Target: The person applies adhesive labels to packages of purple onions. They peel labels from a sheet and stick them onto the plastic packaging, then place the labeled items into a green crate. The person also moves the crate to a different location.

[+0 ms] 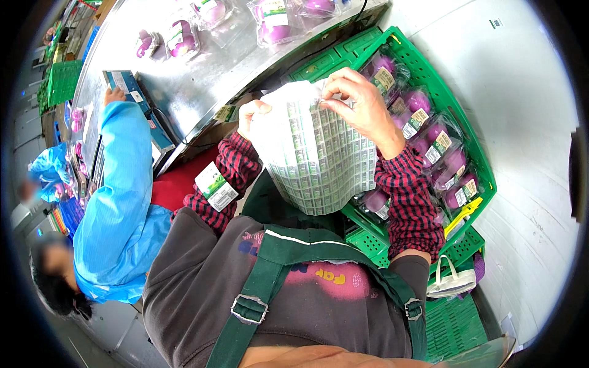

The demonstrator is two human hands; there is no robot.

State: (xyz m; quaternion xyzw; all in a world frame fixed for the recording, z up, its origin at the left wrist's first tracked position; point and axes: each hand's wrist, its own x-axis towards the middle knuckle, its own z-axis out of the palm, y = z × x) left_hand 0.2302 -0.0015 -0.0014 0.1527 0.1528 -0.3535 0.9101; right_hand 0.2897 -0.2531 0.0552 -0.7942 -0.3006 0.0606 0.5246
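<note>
A large sheet of small printed stickers [317, 156] hangs in front of my chest, its rows curving with the bend of the backing. My left hand [252, 118] grips its upper left edge between thumb and fingers. At the upper right, the fingertips of my right hand [361, 106] pinch the sheet's top edge; whether a single sticker is lifted there, I cannot tell. A larger white and green label [216, 186] is stuck on my left checked sleeve. Beside and below my right arm, a green plastic crate [481, 170] holds several clear packs of red onions [437, 147], many bearing labels.
A steel worktable [221, 60] carries more packed onions [274, 20] and a blue boxed device [138, 106] with a cable. A co-worker in a blue gown [119, 193] reaches onto it at left. A white wall [520, 101] stands right; a pale bag [453, 280] hangs by lower crates.
</note>
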